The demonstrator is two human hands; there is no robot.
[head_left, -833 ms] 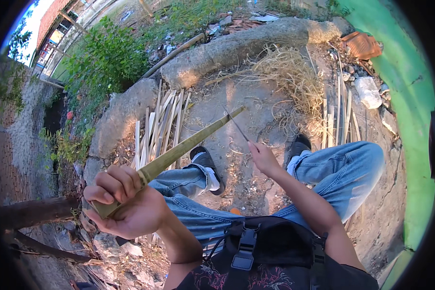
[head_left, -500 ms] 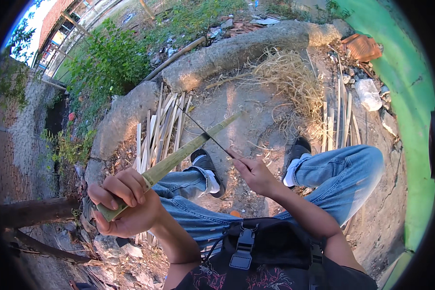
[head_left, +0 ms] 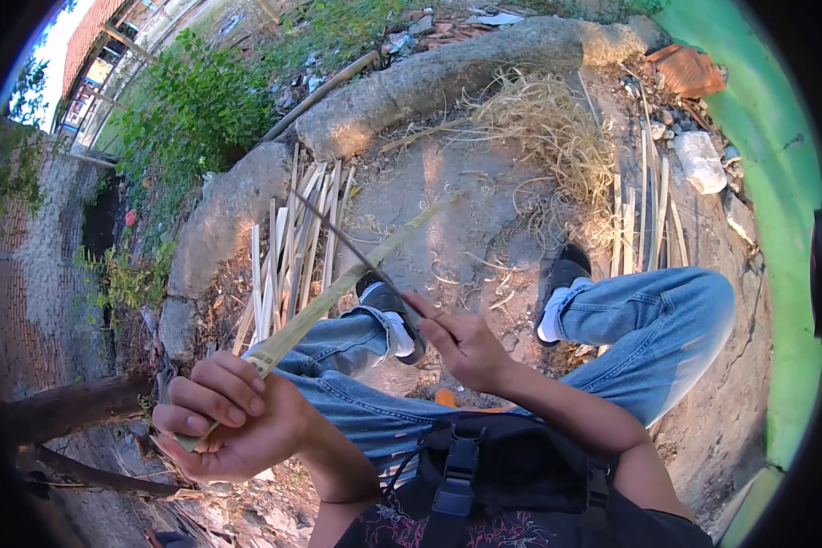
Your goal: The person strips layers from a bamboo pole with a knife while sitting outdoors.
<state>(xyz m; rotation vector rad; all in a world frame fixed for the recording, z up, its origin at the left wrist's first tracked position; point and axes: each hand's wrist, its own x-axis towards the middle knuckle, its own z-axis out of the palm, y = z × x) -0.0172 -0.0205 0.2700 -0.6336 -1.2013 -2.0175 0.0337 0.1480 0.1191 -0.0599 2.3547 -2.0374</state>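
Observation:
My left hand [head_left: 233, 416] is closed around the near end of a long greenish bamboo strip [head_left: 312, 310], which slants away toward the upper right. In my right hand [head_left: 461, 347] is a thin, dark-bladed knife [head_left: 347, 245], its handle mostly hidden by my fingers. The blade crosses the bamboo around its middle, pointing to the upper left. Whether the edge touches the strip or lies just above it, I cannot tell. Beyond the blade lies a bundle of pale split bamboo strips [head_left: 310, 224] on the ground.
A heap of curled shavings [head_left: 553, 137] lies ahead, before a low concrete kerb [head_left: 411, 96]. More strips [head_left: 644, 224] rest by white rubble [head_left: 700, 163] at the right, near a green wall [head_left: 749, 100]. Dark logs [head_left: 78, 408] stand at left. My shoes [head_left: 564, 283] flank the work.
The knife has moved down along the bamboo toward my left hand, and my right hand has come nearer. My left hand and the strip have dropped slightly.

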